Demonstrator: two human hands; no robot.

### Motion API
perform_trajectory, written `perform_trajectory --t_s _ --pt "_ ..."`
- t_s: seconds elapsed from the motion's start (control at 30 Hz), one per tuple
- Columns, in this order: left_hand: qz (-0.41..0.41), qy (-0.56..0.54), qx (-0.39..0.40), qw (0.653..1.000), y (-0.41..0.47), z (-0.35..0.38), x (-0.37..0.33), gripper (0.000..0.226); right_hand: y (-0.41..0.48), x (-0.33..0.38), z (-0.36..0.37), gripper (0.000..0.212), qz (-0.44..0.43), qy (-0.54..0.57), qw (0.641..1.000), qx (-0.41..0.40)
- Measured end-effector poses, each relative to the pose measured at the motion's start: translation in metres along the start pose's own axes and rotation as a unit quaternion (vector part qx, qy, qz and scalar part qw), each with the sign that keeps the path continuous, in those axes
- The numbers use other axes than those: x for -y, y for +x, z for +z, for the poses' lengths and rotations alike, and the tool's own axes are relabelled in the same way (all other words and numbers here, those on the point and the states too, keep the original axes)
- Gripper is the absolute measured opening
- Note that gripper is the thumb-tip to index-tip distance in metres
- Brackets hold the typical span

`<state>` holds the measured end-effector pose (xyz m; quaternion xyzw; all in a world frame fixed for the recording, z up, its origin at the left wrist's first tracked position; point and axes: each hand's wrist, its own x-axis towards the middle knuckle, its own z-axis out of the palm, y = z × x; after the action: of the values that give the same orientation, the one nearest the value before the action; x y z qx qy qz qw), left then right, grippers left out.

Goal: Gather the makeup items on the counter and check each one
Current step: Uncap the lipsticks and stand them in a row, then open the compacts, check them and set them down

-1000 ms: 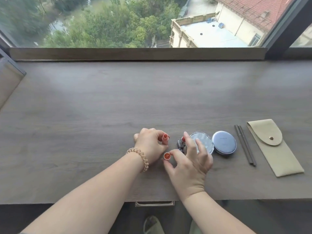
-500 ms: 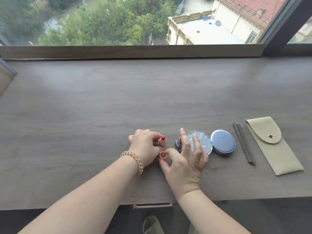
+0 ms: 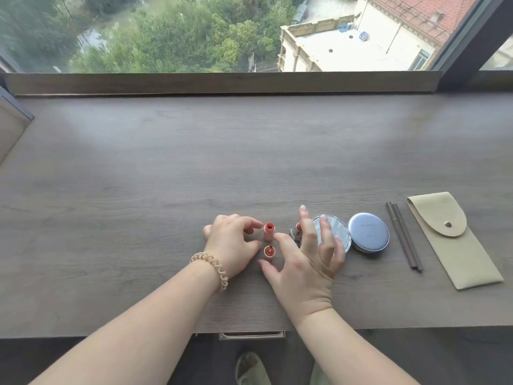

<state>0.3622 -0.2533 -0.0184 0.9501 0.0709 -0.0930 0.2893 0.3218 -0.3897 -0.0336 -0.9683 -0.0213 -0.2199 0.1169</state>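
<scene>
- Two small coral-orange lipstick tubes are standing upright on the grey-brown wood-grain table (image 3: 138,190), one (image 3: 268,230) just beyond the other (image 3: 269,251), near the front edge.
- The left hand (image 3: 231,245), wearing a beige spiral band (image 3: 213,266) at the wrist, is resting beside the tubes; its grip is loosely curled, with fingertips touching or nearly touching the far tube, and whether it is pinching cannot be told.
- The right hand (image 3: 305,262) is hovering with its grip released and fingers spread, the thumb lying just below the near tube.
- Behind the right fingers, a small silver-and-red item (image 3: 296,232) is sitting mostly hidden.
- A round mirror-faced compact (image 3: 337,232) is lying partly under those fingers, touching a round lavender-blue compact (image 3: 368,232).
- Two slim dark brown pencils (image 3: 402,234) are lying side by side, next to a beige snap-flap fabric pouch (image 3: 455,245).
</scene>
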Motion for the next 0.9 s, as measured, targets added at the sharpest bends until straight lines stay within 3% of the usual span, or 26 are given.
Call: perform_trajectory --t_s 0.1,0.3,0.47,0.6,0.67,0.9 --pt "-0.01 -0.016 -0.008 1.0 -0.001 -0.003 -0.001 0.025 0.001 -0.006 -0.012 0.055 -0.004 0.036 0.999 -0.01" --pt "-0.033 -0.104 -0.059 0.992 -0.008 -0.023 -0.018 0.013 0.007 -0.05 -0.031 0.045 0.042 0.1 0.994 -0.022" --pt "-0.004 -0.182 -0.083 0.98 -0.007 -0.031 -0.057 0.013 0.025 -0.093 -0.032 0.072 0.04 0.017 0.994 0.102" --pt "-0.016 -0.265 -0.071 0.961 -0.005 -0.028 -0.077 0.019 0.043 -0.112 -0.032 0.106 0.014 -0.025 0.964 0.265" --pt "-0.024 -0.287 -0.072 0.955 -0.005 -0.025 -0.082 0.024 0.049 -0.116 -0.03 0.112 -0.001 -0.032 0.955 0.293" --pt "-0.047 -0.312 -0.113 0.942 -0.018 -0.023 -0.096 0.021 0.06 -0.122 -0.025 0.081 -0.034 0.01 0.957 0.288"
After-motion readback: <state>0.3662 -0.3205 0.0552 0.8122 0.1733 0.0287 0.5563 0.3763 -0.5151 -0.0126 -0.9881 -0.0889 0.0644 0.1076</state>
